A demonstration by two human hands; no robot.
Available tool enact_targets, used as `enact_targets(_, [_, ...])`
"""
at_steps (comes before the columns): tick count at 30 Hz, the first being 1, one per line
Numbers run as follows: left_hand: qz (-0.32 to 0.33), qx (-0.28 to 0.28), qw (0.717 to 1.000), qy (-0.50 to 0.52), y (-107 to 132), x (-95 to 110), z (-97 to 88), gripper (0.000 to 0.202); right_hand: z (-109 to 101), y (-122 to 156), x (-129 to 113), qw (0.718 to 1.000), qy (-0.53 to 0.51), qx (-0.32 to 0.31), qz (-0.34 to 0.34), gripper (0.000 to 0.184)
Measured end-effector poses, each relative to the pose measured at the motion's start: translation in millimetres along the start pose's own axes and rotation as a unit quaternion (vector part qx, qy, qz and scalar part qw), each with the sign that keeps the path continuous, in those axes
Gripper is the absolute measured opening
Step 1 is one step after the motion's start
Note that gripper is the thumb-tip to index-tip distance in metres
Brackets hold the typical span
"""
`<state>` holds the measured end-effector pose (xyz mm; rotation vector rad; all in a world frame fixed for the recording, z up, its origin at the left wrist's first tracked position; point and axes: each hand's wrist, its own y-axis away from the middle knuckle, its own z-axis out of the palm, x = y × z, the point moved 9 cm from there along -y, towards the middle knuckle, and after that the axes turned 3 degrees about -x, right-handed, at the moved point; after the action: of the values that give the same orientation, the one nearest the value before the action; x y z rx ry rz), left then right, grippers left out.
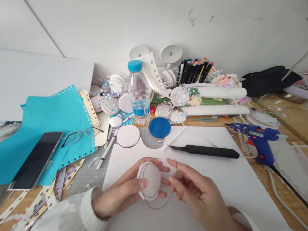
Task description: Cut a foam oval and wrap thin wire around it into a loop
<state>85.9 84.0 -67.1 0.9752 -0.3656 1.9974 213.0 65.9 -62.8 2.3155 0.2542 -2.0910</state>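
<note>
Plainly, the white disc [152, 184] sits in the left hand [126, 187], held above the paper [240, 186] with the thumb across its face and the fingers behind. A thin wire [159, 208] loops over that face and sags below its rim. The right hand [196, 187] seems to pinch the wire at thumb and fingertip, its index finger stretched out; the other end is too fine to follow.

The loose loop could slip off the rim if the left thumb lifts, since little else appears to pin it. A hard pull might kink the wire or dent the disc's edge.

Beyond the fingertips lies the knife [211, 151], blade end toward the hands' side of the paper; an unwatched reach forward could meet it. Just past it are a white pen [173, 138], a blue lid [159, 127] and a second disc [128, 135], with the bottle [140, 95] upright behind, easily knocked over. To the right, the glue gun [263, 137] shows a red light, so its nozzle may be hot. Phone [39, 159] and glasses [80, 135] lie leftward.
</note>
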Motion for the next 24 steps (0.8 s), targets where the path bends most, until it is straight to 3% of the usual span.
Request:
enact_targets(6, [0.001,-0.044,0.997,-0.06,0,3,11.1,0.054,5,4,-13,0.988,0.123,0.007,-0.093,0.046])
enact_targets(11, [-0.032,-0.012,0.998,-0.045,0,-2,1.2,0.039,-8,-1,-11,0.997,0.055,0.036,-0.039,0.04])
enact_targets(15, [-0.015,0.023,1.0,0.008,-3,0,-6.0,0.036,-23,-1,-11,0.996,0.031,0.085,-0.015,0.037])
enact_targets(19, [-0.012,0.035,0.999,0.035,-7,-1,-6.0,0.04,-12,0,-14,0.995,0.075,0.045,-0.05,0.04])
enact_targets(24, [-0.023,-0.014,1.0,-0.015,-5,-3,3.8,0.06,2,3,-20,0.984,0.15,0.008,-0.096,0.041])
